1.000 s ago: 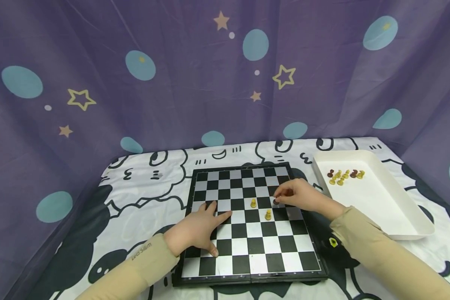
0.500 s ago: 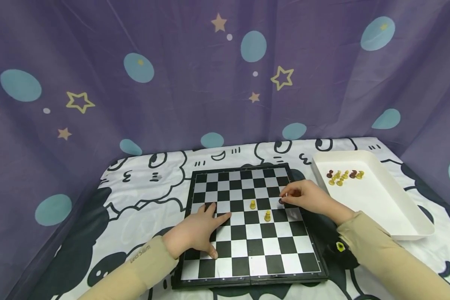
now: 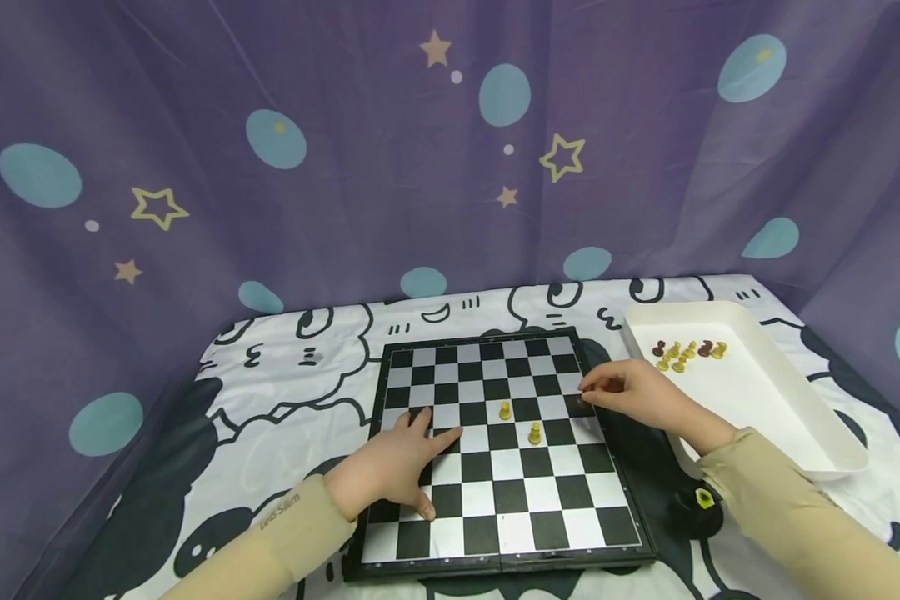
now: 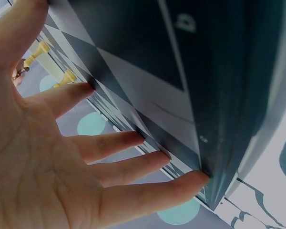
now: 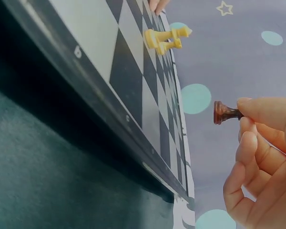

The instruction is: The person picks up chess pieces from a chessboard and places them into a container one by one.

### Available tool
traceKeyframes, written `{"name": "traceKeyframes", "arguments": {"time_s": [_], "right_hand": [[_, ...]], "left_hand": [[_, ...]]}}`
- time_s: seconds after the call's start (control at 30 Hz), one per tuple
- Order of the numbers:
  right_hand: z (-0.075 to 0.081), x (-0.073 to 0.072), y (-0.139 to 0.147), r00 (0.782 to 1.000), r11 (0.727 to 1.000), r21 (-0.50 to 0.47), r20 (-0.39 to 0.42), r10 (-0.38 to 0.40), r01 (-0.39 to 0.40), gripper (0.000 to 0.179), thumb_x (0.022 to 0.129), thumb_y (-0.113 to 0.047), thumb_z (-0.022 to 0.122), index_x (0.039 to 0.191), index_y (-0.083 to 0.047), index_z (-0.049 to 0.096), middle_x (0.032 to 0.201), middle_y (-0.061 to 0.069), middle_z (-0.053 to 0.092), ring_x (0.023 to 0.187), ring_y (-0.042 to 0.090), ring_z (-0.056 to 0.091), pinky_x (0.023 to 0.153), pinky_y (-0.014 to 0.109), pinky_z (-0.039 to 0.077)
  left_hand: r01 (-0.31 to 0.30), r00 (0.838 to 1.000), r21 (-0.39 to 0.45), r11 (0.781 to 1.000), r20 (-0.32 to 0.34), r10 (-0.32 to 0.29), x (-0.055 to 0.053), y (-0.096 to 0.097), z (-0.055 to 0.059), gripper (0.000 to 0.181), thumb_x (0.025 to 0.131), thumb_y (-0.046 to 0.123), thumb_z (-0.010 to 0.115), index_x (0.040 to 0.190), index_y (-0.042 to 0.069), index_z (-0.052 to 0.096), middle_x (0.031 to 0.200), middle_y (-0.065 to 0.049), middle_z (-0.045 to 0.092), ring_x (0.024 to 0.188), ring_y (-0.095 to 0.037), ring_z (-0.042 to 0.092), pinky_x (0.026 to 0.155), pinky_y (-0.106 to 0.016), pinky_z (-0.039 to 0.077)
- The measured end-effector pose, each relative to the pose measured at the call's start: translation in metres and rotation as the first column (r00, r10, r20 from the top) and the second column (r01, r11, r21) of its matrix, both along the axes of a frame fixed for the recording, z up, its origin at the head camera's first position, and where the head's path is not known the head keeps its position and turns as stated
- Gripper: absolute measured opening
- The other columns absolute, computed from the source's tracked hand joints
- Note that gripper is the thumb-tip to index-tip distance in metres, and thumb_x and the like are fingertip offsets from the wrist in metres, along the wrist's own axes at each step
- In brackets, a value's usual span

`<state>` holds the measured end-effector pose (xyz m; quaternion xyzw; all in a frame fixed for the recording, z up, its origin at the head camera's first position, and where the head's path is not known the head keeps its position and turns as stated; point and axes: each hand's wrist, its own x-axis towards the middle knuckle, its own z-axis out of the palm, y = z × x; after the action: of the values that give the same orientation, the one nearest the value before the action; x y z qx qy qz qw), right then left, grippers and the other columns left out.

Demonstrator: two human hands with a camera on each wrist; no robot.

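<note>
We see a person's right hand (image 3: 633, 396) pinching a dark red-brown chess piece (image 5: 224, 113) between finger and thumb. The piece is up in the air by the right edge of the chessboard (image 3: 510, 500), with its wide bottom facing down. The left hand (image 3: 390, 462) is well apart from the right one. Its fingers are spread wide, and its fingertips touch the left side of the board.

Two yellow chess pieces (image 3: 535, 433) stand upright on the board, between the hands, near each other on different squares. To the right of the board we see a white tray (image 3: 765, 417). In its far left part, yellow pieces (image 3: 718, 351) and two dark pieces (image 3: 706, 348) are bunched together. Under it all is a white and black cartoon cloth (image 3: 285, 350), and a purple curtain (image 3: 390, 167) hangs at the far side.
</note>
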<state>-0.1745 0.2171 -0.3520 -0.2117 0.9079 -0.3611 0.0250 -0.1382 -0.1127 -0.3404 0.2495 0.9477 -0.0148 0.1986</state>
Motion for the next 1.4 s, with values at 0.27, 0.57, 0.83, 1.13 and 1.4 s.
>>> {"name": "traceKeyframes", "arguments": {"time_s": [0.27,0.57,0.83,1.13,1.4], "right_hand": [[0.007,0.001,0.005,0.999,1.0,0.017,-0.035,-0.026,0.026,0.012,0.085,-0.015,0.067,0.093,-0.008,0.071,0.076,0.004,0.069,0.061,0.002,0.053,0.055,0.022,0.044],[0.015,-0.002,0.011,0.997,0.997,0.042,-0.054,-0.057,0.059,0.014,0.085,-0.013,0.066,0.095,-0.004,0.071,0.076,0.007,0.068,0.061,0.007,0.054,0.055,0.023,0.044],[0.026,-0.005,0.019,0.996,0.997,0.03,-0.061,-0.068,0.07,0.013,0.085,-0.013,0.066,0.094,-0.006,0.071,0.077,0.007,0.068,0.062,0.007,0.056,0.057,0.022,0.045],[0.035,-0.01,0.033,0.992,0.992,0.056,-0.075,-0.105,0.11,0.015,0.086,-0.014,0.065,0.097,-0.005,0.07,0.077,0.003,0.069,0.062,0.002,0.055,0.055,0.022,0.043],[0.045,-0.017,0.049,0.983,0.986,0.065,-0.108,-0.148,0.156,0.016,0.087,-0.016,0.063,0.098,-0.006,0.07,0.081,0.005,0.07,0.063,0.001,0.057,0.053,0.022,0.044]], "left_hand": [[-0.004,1.0,-0.002,1.0,-0.001,0.004,-0.001,-0.001,-0.002,0.104,0.054,0.052,0.082,0.144,0.03,0.034,0.148,-0.022,0.028,0.131,-0.047,0.031,0.093,-0.052,0.044],[-0.007,1.0,0.005,1.0,-0.003,0.007,0.0,-0.001,-0.001,0.104,0.055,0.05,0.083,0.144,0.03,0.034,0.148,-0.022,0.028,0.132,-0.047,0.031,0.093,-0.052,0.045],[-0.013,1.0,0.012,1.0,0.004,0.013,0.0,0.0,0.001,0.103,0.055,0.049,0.083,0.144,0.03,0.034,0.148,-0.022,0.027,0.132,-0.048,0.03,0.093,-0.053,0.045],[-0.003,1.0,0.002,1.0,0.003,0.003,0.0,0.0,0.0,0.104,0.055,0.05,0.082,0.144,0.03,0.033,0.148,-0.022,0.028,0.132,-0.047,0.031,0.093,-0.052,0.045],[-0.012,1.0,-0.004,1.0,0.018,0.012,0.0,0.0,0.001,0.104,0.056,0.05,0.082,0.145,0.031,0.032,0.149,-0.022,0.027,0.132,-0.047,0.03,0.093,-0.052,0.044]]}}
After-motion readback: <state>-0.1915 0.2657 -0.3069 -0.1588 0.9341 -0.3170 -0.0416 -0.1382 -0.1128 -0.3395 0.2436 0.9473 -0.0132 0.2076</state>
